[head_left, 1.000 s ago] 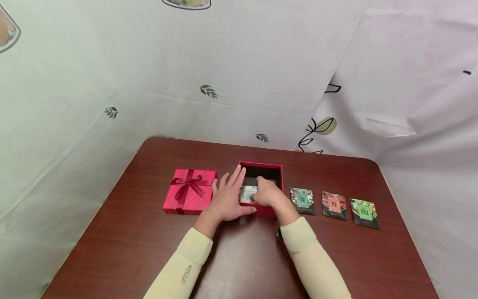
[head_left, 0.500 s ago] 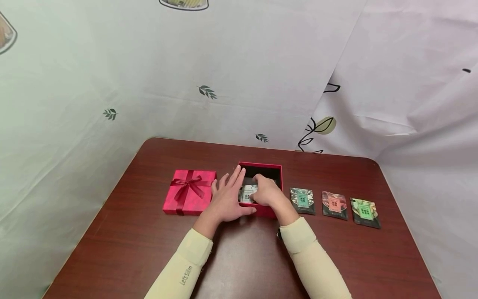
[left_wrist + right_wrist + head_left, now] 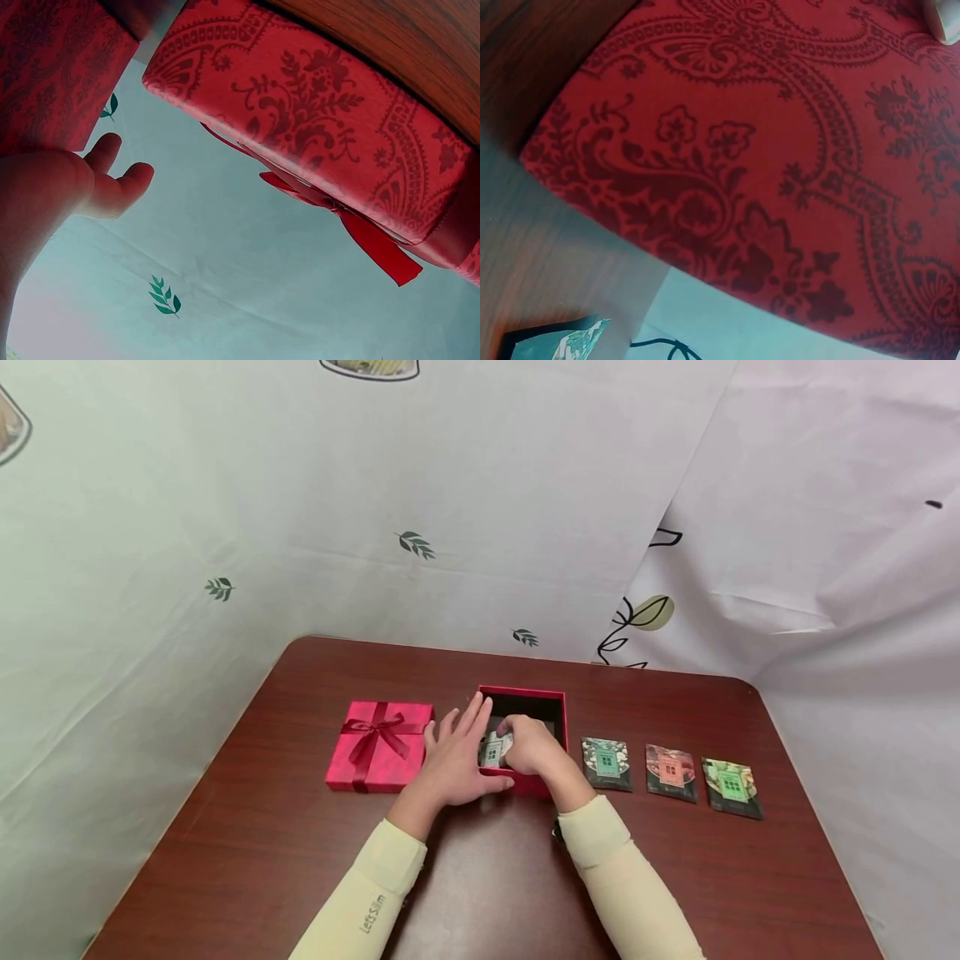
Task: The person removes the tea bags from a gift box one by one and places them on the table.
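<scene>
A red patterned gift box (image 3: 564, 714) with a black inside stands lidless near the middle of the table. My left hand (image 3: 455, 764) rests along its left wall, fingers straight, thumb at the front wall. In the left wrist view that hand (image 3: 97, 184) shows beside the box's red side. My right hand (image 3: 531, 745) reaches over the front rim into the box. Its fingers are bent and pinch the right edge of a pale-labelled sachet (image 3: 492, 750) that lies tilted inside. The right fingertips are partly hidden by the hand itself. The right wrist view shows mostly the box wall (image 3: 727, 150).
Left of the box lies its red lid (image 3: 378, 746) with a dark red ribbon bow. To the right, a teal sachet (image 3: 607, 763), an orange sachet (image 3: 671, 772) and a green sachet (image 3: 732, 787) lie in a row on the brown table (image 3: 480, 877). A white printed cloth (image 3: 450, 485) hangs behind.
My right hand has shifted slightly left inside the box, and the pale-labelled sachet has turned and tilted with it. My left hand and the sachets on the table stay put.
</scene>
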Motion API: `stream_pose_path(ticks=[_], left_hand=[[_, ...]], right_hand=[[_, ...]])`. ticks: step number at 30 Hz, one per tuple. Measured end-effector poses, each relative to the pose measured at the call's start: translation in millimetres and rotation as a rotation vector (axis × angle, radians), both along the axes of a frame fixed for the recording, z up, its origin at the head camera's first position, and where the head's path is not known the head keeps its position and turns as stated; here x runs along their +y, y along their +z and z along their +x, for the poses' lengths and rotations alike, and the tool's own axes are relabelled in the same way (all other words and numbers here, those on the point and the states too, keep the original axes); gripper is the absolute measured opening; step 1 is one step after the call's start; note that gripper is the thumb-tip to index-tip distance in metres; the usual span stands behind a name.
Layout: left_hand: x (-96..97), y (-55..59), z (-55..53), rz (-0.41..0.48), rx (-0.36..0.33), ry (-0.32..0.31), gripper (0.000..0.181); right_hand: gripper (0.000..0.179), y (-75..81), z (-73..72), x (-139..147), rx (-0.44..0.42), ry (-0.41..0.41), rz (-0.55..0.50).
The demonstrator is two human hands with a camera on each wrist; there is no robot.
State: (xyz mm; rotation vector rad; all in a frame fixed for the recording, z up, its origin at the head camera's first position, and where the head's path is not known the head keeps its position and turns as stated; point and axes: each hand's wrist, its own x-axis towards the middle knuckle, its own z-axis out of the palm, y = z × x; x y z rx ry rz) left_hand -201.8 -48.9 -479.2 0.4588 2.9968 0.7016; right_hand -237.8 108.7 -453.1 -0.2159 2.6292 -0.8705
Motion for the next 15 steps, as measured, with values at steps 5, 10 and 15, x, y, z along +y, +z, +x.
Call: stream_pose_path(ticks=[5,10,15], left_hand=[[2.5,-1.6,-1.6,-0.002,-0.006,-0.009,0.126],[2.6,-2.5,-2.6,-0.005,0.004,-0.005,0.125],[-0.7,-3.8,-2.0,-0.001,0.006,-0.005,0.124]], right_hand=[[0.040,-1.4,0.1,4.4,0.011,-0.004,-0.028],[0.040,-0.6,0.4,6.9,0.045,-0.012,-0.075],[0.038,2.0,0.7,6.9,0.084,-0.014,-0.093]])
